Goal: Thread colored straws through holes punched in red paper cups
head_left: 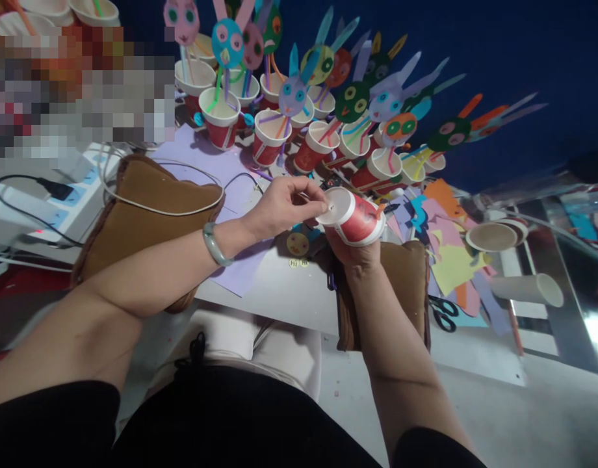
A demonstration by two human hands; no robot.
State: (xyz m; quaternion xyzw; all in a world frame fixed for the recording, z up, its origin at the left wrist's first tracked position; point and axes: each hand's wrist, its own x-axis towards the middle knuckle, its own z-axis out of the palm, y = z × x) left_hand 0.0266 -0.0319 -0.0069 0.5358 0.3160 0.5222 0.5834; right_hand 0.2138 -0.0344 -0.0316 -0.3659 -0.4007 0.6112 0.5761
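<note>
A red paper cup (pixel 360 220) lies on its side in my right hand (pixel 352 253), its white base turned toward my left hand. The fingers of my right hand wrap round it from below, partly hidden by the cup. My left hand (pixel 289 207) has its thumb and forefinger pinched at the cup's base, beside a small dark spot; what they hold, if anything, is too small to make out. Below the hands, a small yellow face cutout (pixel 298 243) and two round "Hi" tags (pixel 298 263) lie on the table.
Several red cups with paper animal heads (pixel 272 140) stand along the back. Brown cushions (pixel 147 224) flank the hands. Purple paper (pixel 240 270) lies beneath my left arm. Black scissors (pixel 444 314), coloured paper scraps (pixel 448 253) and a white cup (pixel 528 290) are at the right; a power strip (pixel 79 195) is left.
</note>
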